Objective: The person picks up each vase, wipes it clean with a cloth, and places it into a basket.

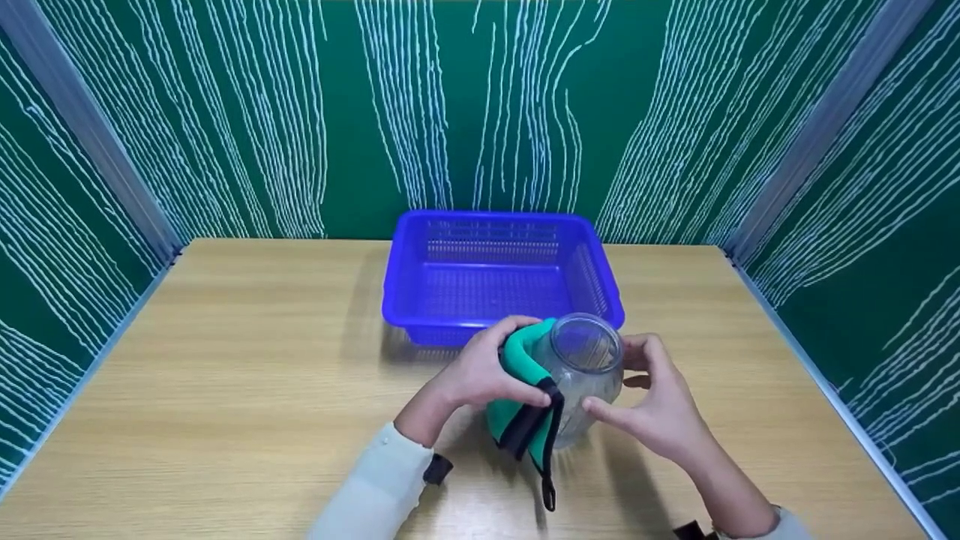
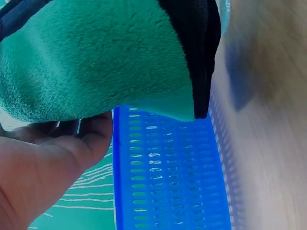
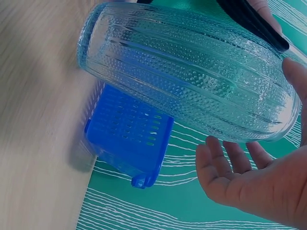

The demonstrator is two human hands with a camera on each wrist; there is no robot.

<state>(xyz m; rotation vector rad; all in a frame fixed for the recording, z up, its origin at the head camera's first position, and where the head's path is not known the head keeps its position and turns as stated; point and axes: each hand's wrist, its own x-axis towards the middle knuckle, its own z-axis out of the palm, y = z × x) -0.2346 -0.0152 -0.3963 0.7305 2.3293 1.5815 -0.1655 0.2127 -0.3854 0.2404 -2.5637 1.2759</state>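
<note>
Green walls (image 1: 349,150) with white wavy lines, wood table (image 1: 262,360). Blue basket (image 1: 442,322) on the table, toward the back wall. Glass jar (image 1: 596,382) just on the near side of it, mouth up, slightly tilted. Left hand (image 1: 484,375) curled round green cloth (image 1: 523,364), cloth against jar's left side. Right hand (image 1: 664,412) half open astride jar; can't tell if it grips.

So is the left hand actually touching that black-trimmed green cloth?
Touching: the head view shows the left hand gripping the black-trimmed green cloth, thumb over its black trim.
</note>
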